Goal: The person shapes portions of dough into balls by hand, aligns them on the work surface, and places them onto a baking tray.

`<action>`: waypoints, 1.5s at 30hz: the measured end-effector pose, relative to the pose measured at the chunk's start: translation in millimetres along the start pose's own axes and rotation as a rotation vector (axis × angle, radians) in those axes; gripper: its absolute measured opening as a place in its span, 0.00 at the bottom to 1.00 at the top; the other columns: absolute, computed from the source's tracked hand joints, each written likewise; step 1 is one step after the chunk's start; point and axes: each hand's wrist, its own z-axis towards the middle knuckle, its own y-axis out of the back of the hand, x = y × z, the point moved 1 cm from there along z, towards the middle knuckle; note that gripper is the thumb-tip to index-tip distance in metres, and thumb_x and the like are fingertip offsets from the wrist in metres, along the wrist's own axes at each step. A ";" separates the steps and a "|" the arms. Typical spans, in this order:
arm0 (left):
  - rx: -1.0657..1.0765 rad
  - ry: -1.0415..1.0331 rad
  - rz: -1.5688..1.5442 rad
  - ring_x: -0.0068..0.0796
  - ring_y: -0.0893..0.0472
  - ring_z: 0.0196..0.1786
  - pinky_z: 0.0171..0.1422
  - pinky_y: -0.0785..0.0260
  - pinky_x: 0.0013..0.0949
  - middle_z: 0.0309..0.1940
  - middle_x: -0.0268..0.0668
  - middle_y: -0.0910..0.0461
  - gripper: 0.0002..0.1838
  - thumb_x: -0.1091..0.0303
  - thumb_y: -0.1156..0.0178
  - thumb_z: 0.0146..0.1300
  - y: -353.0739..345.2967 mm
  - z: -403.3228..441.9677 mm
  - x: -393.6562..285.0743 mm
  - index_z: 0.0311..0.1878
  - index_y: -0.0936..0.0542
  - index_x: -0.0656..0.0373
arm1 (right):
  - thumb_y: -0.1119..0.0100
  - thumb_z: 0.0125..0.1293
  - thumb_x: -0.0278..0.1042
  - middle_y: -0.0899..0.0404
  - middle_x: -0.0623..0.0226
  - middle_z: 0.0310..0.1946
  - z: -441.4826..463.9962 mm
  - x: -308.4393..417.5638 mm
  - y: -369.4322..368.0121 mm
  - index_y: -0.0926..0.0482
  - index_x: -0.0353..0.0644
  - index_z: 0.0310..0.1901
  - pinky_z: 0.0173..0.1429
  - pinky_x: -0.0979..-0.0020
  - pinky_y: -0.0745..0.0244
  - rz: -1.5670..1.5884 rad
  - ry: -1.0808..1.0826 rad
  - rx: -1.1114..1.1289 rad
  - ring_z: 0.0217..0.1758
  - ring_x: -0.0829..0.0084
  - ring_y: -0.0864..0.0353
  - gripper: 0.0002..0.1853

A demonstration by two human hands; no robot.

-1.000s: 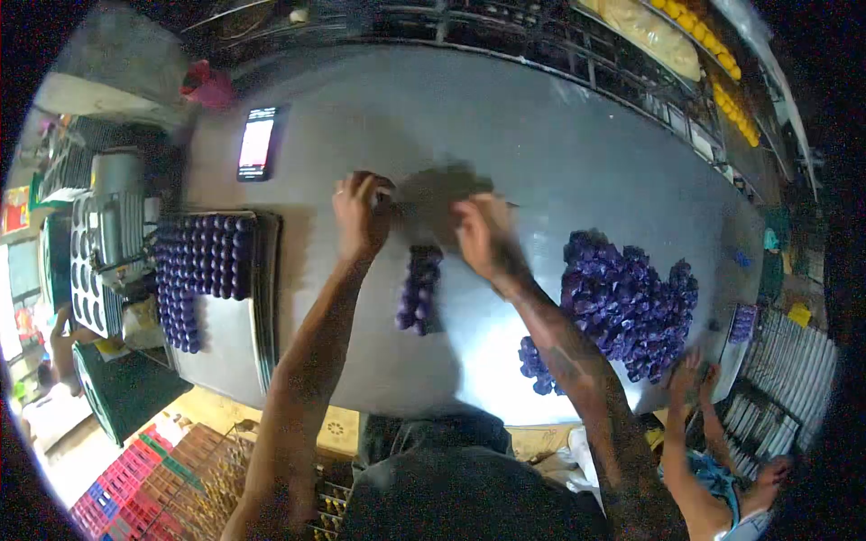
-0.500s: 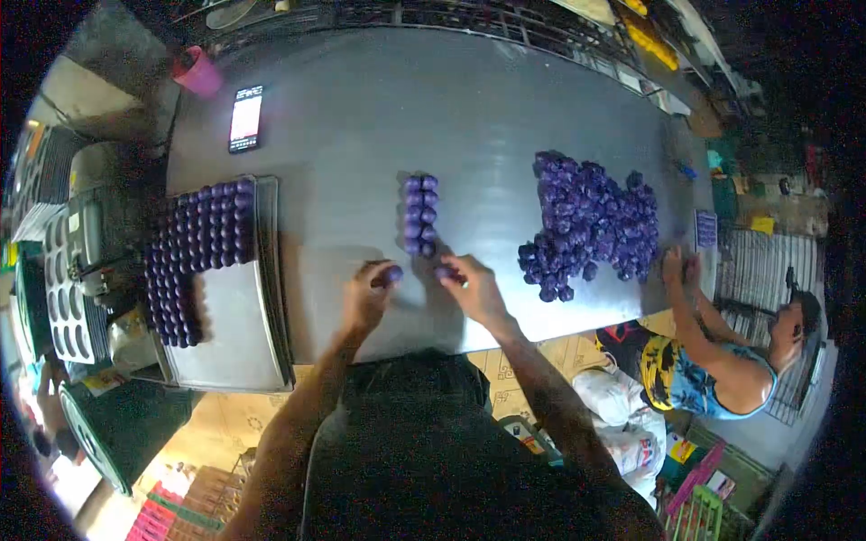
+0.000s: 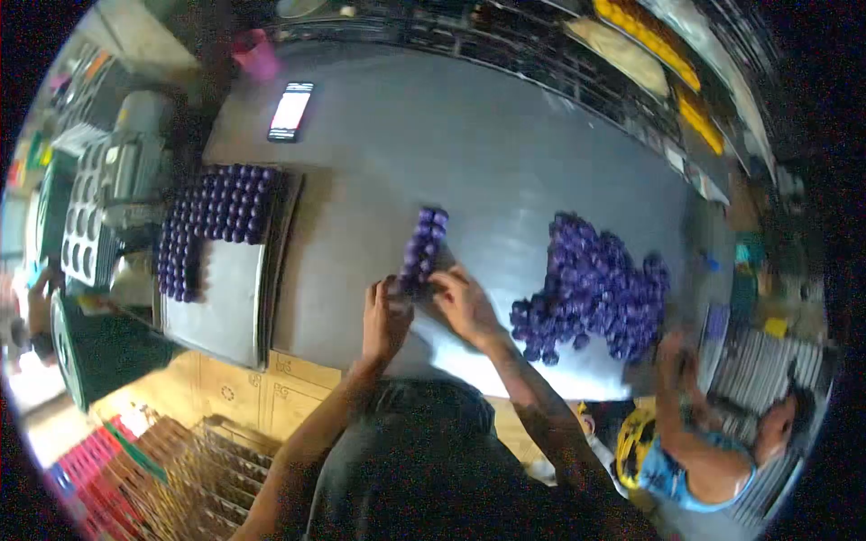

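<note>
A double row of smooth purple balls (image 3: 424, 245) stands on the grey metal table (image 3: 361, 126), running away from me. My left hand (image 3: 388, 317) is curled in at the left of the row's near end, fingers closed around a purple ball mostly hidden by them. From the right, my right hand (image 3: 462, 305) has its thumb and fingers pinched on a ball at that same end; blur hides its exact outline. To the right lies a loose heap of rougher purple pieces (image 3: 591, 284). At left, a metal tray (image 3: 230, 293) carries close rows of purple balls (image 3: 225, 203).
A lit phone (image 3: 290, 113) and a pink cup (image 3: 256, 54) are at the table's far left. Past the heap, a co-worker's hands (image 3: 672, 356) are at the right table edge. Shelves with yellow items (image 3: 649, 41) line the back. Crates (image 3: 144, 473) stand on the floor at left.
Both hands, each with a purple ball, have come inward to the near end of the double row. The view has turned and shifted, so the table appears tilted.
</note>
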 end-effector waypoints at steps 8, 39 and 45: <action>-0.385 0.318 0.209 0.60 0.30 0.68 0.67 0.27 0.55 0.66 0.49 0.35 0.42 0.69 0.25 0.54 -75.1 15.0 -44.9 0.74 0.31 0.52 | 0.34 0.57 0.18 0.31 0.46 0.70 143.7 -27.0 48.5 0.24 0.54 0.68 0.74 0.49 0.28 -0.403 0.575 0.201 0.69 0.40 0.27 0.35; -0.754 0.332 0.127 0.54 0.23 0.61 0.67 0.28 0.49 0.60 0.48 0.25 0.35 0.73 0.24 0.52 349.7 3.4 144.5 0.66 0.22 0.52 | 0.33 0.60 0.22 0.26 0.49 0.62 245.2 357.5 -279.8 0.19 0.49 0.64 0.71 0.55 0.25 -0.365 0.787 0.514 0.67 0.47 0.24 0.29; -0.755 0.098 -0.070 0.52 0.28 0.71 0.74 0.33 0.47 0.71 0.49 0.31 0.45 0.75 0.23 0.53 354.7 1.6 158.7 0.77 0.29 0.45 | 0.39 0.63 0.21 0.27 0.41 0.63 251.9 368.0 -287.5 0.24 0.43 0.67 0.72 0.55 0.26 -0.558 0.774 0.459 0.66 0.42 0.24 0.29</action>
